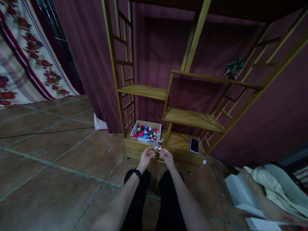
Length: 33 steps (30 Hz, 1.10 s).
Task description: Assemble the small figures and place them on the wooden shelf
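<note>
A small piece of shiny clear plastic wrap (156,147) is stretched between my two hands, just in front of the shelf's low base. My left hand (146,156) pinches its left side, and my right hand (166,157) pinches its right side. Whether anything lies inside the wrap is too small to tell. Right behind my hands, an open cardboard box (145,140) sits on the bottom shelf. Red, blue, black and white small items (144,132) fill it; their kind is not clear.
A wooden shelf unit (141,91) stands against the dark red curtain. On its bottom board lies a phone (194,145), and a small figure (233,68) stands higher at right. White boxes (243,194) sit on the floor at right. A black cable (48,132) crosses the tiles at left.
</note>
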Available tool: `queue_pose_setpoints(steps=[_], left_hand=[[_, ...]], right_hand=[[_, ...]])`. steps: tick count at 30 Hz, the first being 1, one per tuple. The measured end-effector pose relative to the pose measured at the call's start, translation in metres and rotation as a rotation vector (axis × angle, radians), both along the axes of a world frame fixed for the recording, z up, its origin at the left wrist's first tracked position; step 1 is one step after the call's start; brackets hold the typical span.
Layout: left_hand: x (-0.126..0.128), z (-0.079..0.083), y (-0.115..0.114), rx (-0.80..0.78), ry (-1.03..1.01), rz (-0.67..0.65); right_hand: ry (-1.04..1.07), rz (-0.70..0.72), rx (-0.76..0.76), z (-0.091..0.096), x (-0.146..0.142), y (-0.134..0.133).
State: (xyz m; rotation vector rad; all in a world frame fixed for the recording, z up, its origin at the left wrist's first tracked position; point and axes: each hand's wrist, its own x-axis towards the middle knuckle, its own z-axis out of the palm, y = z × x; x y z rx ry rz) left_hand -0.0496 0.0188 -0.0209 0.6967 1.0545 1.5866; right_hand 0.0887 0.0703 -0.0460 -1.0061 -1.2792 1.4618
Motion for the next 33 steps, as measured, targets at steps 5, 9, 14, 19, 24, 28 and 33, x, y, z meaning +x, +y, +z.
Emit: queue_pose_setpoints(steps=[5, 9, 14, 19, 24, 28, 33], left_hand=[[0.001, -0.002, 0.003, 0.012, 0.025, 0.022], [0.001, -0.003, 0.004, 0.029, 0.067, 0.077], [0.001, -0.003, 0.003, 0.032, 0.138, 0.080], [0.000, -0.005, 0.004, 0.003, 0.210, 0.041], [-0.001, -0.011, 0.007, -0.034, 0.272, 0.053], [-0.002, -0.013, 0.007, -0.022, 0.229, 0.042], [-0.002, -0.013, 0.007, -0.022, 0.207, 0.058]], right_hand=[[0.020, -0.015, -0.006, 0.001, -0.001, -0.001], [0.024, -0.017, -0.024, 0.004, -0.002, -0.002], [-0.015, -0.012, -0.024, 0.009, -0.002, -0.004], [-0.029, -0.009, -0.020, 0.011, -0.001, -0.005], [-0.016, -0.001, -0.027, 0.008, -0.002, -0.005], [0.004, 0.014, -0.022, 0.005, -0.003, -0.005], [-0.071, -0.005, -0.014, -0.002, -0.004, -0.004]])
